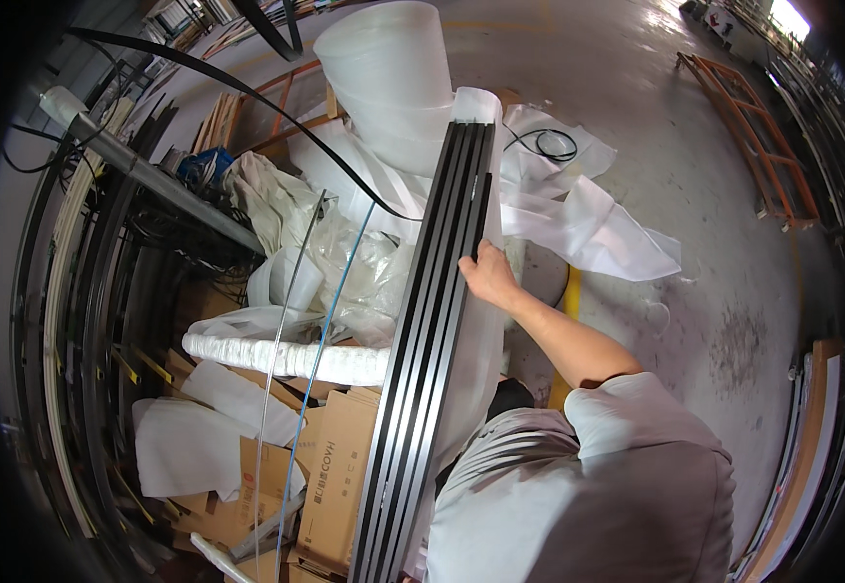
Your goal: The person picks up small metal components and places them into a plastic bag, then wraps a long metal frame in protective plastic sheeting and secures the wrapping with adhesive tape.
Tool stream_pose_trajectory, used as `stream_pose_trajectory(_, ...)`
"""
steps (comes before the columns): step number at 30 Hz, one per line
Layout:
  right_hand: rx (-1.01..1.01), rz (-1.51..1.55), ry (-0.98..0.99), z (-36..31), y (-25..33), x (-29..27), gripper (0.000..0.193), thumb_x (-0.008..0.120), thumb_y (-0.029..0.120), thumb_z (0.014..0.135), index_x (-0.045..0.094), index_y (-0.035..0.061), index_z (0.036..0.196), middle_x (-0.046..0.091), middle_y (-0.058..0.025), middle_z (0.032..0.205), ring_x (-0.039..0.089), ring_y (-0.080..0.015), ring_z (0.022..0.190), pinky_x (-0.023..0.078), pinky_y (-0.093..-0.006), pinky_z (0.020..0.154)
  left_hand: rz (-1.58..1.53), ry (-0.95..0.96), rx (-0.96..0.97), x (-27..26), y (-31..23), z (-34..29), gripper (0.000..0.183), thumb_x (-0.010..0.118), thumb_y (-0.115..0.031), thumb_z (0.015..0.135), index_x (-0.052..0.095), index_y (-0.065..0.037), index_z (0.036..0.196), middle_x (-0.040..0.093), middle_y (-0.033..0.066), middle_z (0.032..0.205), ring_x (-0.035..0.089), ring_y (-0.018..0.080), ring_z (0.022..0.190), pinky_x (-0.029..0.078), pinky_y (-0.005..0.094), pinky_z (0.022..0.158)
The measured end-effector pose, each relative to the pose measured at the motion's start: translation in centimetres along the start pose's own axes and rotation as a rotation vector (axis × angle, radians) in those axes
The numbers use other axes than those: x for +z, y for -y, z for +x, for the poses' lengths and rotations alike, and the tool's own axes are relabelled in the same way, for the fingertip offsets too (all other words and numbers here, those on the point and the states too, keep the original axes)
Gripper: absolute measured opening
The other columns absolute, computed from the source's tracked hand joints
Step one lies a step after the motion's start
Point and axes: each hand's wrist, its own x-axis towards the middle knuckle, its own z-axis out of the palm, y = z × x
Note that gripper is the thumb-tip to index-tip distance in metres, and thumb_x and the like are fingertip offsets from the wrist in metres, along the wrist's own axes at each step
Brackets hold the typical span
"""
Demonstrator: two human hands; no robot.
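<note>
Lining the left side, long profiles (58, 321) stand bunched lengthwise, probably to save floor space. Next come brown cartons (340, 476), with a blue rod (330, 311) slanting above them and a white wrapped bar (287, 360) reaching toward the middle, its covering likely there to prevent scratches. The dark bars (427, 311) lie side by side along a white-padded support (477, 103), from its far end down to the lower edge of view; the padding seems meant to cushion their finish. At the near end, a sliver of skin may be the left hand (408, 579); I cannot tell what it holds. Farther up, the right hand (490, 275) is closed narrowly on the bars' right edge, thumb on top, other fingers partly hidden, apparently to steady them. Its forearm slants up and leftward from a pale sleeve (622, 418), elbow bent outward. Beyond the support's right edge spreads a foam sheet (597, 233).
</note>
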Motion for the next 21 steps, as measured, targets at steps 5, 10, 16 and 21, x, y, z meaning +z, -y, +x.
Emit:
stream_pose_trajectory(5,-0.021,-0.021,0.012,1.6,-1.0,-0.4,0.041,0.061,0.023,0.089,0.056,-0.0152,0.105,0.066,-0.0383,0.102,0.065,-0.051,0.104,0.052,-0.0508,0.094,-0.007,-0.018,-0.018,-1.0,0.5,-0.7,0.013,0.071,0.001,0.087,0.06,-0.001,0.094,0.064,0.0097,0.089,0.059,0.0175,0.08,0.051,0.0333,0.07)
stream_pose_trajectory(10,-0.021,-0.024,0.015,2.8,-1.8,-0.7,0.042,0.06,0.024,0.09,0.056,-0.015,0.105,0.066,-0.0384,0.103,0.065,-0.0512,0.104,0.052,-0.051,0.094,-0.021,-0.014,-0.025,-1.8,1.4,-1.2,0.012,0.071,0.001,0.087,0.061,-0.001,0.094,0.064,0.0102,0.09,0.059,0.0178,0.081,0.051,0.0336,0.07)
stream_pose_trajectory(16,-0.031,-0.091,0.015,4.4,-2.2,-0.8,0.046,0.059,0.028,0.089,0.059,-0.0153,0.106,0.065,-0.0401,0.105,0.064,-0.0514,0.107,0.051,-0.0519,0.097,-0.073,0.001,-0.027,-2.6,2.5,-1.3,0.012,0.072,0.001,0.087,0.061,0.0,0.093,0.065,0.0107,0.09,0.06,0.0181,0.081,0.051,0.034,0.07)
stream_pose_trajectory(21,-0.101,-0.216,0.064,4.9,-0.7,2.4,0.038,0.058,0.025,0.088,0.066,-0.0103,0.101,0.069,-0.0326,0.098,0.066,-0.0473,0.097,0.052,-0.0512,0.085,-0.744,-0.174,-0.081,1.3,1.4,-5.0,0.032,0.068,-0.038,0.089,0.063,-0.007,0.084,0.065,0.0106,0.078,0.061,0.0208,0.064,0.053,0.0355,0.056)
